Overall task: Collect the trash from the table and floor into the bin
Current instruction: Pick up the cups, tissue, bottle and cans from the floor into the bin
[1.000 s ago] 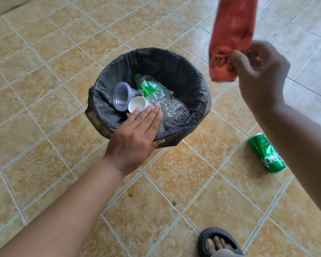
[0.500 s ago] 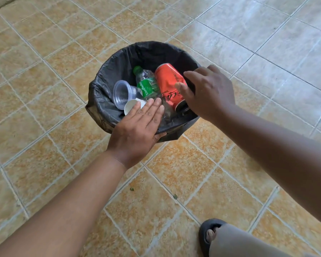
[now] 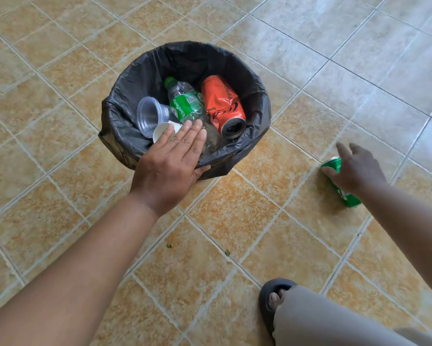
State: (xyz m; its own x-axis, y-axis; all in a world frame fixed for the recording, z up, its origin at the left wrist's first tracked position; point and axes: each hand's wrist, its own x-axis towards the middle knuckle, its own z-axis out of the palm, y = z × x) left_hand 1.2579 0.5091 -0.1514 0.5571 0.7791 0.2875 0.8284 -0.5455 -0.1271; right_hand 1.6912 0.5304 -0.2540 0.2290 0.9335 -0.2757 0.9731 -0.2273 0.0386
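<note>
The fingers (image 3: 185,136) of the left hand (image 3: 170,158) are straight and lie close together. They hold nothing. They reach over the near rim of the bin (image 3: 125,116), and the palm rests on this rim. The thumb lies at the outer side of the rim, against the black bag which lines the bin. The fingertips are just beside a small white cup (image 3: 161,131).

The fingers (image 3: 342,151) of the right hand (image 3: 359,171) are spread wide and are not closed around anything. This hand is over a green can (image 3: 348,197), which lies on its side on the floor (image 3: 234,221), to the right of the bin and apart from it. The hand covers the middle of the can. It is a little blurred, so I cannot tell if it touches the can.

Inside the bin there is a red can (image 3: 222,106) on its side at the right, with its open end toward the near rim. Beside it, in the middle, lies a crushed plastic bottle (image 3: 185,103) with a green label and a green cap. At the left lies a clear cup (image 3: 150,116) on its side, touching the white cup.

The floor has orange tiles near the person and paler tiles farther away. Two small green bits (image 3: 169,246) lie on the tiles between the arms. At the bottom, a foot in a dark slipper (image 3: 269,293) and a grey trouser leg (image 3: 322,320) are visible.
</note>
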